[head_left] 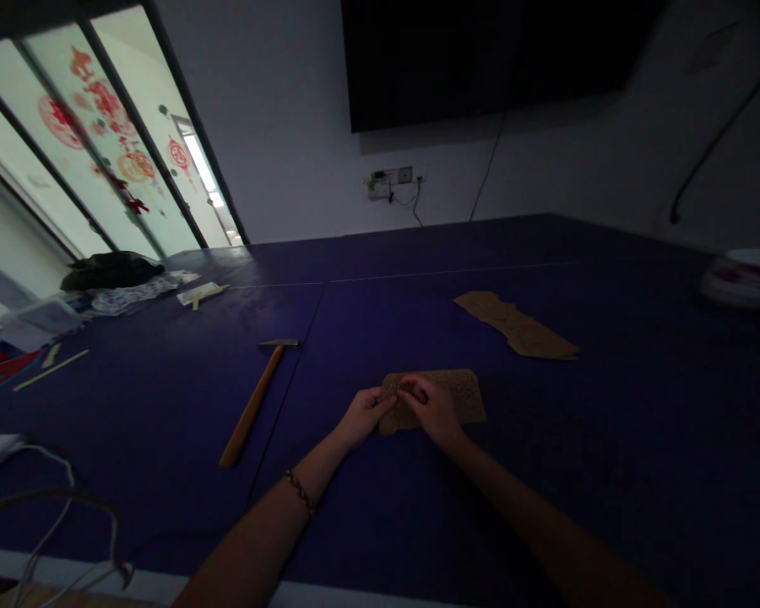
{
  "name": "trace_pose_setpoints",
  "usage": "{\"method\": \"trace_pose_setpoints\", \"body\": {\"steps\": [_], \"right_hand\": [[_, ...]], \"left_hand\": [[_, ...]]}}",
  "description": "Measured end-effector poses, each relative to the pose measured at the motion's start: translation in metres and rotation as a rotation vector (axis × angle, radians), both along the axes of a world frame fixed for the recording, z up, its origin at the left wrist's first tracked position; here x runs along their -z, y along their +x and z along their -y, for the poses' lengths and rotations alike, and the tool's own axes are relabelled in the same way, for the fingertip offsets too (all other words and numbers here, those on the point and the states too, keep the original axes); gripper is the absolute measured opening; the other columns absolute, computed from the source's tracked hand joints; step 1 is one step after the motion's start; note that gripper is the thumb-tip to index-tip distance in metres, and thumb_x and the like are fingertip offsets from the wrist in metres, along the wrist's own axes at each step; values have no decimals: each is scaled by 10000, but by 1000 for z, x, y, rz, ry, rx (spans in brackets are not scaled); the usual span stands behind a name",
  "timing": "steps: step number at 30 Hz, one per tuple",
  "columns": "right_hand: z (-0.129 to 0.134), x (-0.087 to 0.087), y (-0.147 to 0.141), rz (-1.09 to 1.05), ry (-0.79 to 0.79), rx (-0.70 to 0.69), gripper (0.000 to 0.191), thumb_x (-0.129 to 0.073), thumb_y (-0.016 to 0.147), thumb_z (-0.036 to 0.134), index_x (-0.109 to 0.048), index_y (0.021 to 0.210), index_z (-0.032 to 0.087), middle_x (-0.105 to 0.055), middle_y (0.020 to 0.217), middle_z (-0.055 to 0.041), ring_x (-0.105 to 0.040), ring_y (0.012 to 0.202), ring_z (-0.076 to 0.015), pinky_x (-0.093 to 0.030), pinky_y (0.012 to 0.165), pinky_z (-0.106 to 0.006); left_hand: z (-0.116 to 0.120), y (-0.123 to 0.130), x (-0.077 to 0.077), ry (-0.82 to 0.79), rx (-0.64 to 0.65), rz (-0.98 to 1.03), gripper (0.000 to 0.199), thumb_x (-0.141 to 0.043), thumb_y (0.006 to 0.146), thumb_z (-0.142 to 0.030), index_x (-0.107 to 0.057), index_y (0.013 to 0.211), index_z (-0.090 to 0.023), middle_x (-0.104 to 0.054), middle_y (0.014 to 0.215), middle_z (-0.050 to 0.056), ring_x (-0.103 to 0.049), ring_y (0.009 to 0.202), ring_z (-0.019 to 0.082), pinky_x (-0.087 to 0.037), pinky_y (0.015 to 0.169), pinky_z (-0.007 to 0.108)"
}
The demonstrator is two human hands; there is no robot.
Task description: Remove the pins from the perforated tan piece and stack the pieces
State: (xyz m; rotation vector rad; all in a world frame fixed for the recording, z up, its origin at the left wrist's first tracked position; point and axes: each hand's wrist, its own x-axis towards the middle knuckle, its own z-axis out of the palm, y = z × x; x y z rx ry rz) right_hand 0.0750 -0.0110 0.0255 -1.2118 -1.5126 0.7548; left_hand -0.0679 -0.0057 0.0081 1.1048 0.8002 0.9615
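Note:
A flat brown sheet (459, 390) with rounded corners and a fine surface pattern lies in front of me; its material is hard to tell. On its left edge closes my left hand (362, 415), thumb on top. Fingers pinched together, my right hand (431, 407) is over the sheet's left part, close to the left thumb. Whatever sits between those right fingertips is too small and dim to make out. Left of my hands lies a hammer (253, 405) with a wooden handle, its metal head pointing away from me.
A torn brown paper piece (516, 325) lies beyond the sheet on the purple tabletop (367, 321). White cables (67, 498) run along the near left. Strips (51, 370), a plastic box (41, 323) and a black bag (112, 270) occupy the far left. At right is a pale container (744, 283).

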Motion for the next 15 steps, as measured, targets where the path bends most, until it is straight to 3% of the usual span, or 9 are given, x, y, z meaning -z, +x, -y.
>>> {"method": "trace_pose_setpoints", "body": {"steps": [5,10,15], "right_hand": [[1,3,-1,78,56,27,59,-530,680,259,-568,664,217,-344,468,61,-366,456,-121,-268,484,-245],[4,10,-4,102,100,58,91,-480,725,276,-543,702,214,-426,510,38,-409,472,-130,-316,498,-252],[6,12,-6,110,147,17,94,-487,730,262,-562,766,220,-488,563,17,-458,509,-148,-352,526,-265]], "left_hand": [[1,0,-3,19,32,-9,279,-657,626,-347,-646,780,-115,-639,715,28,-559,644,129,-413,636,223],[0,0,-3,-13,-18,13,285,-660,616,-363,-642,757,-116,-638,705,34,-557,621,127,-416,625,228],[1,0,-4,-22,19,18,278,-662,619,-350,-642,770,-117,-643,736,40,-561,641,130,-417,628,226]]}}
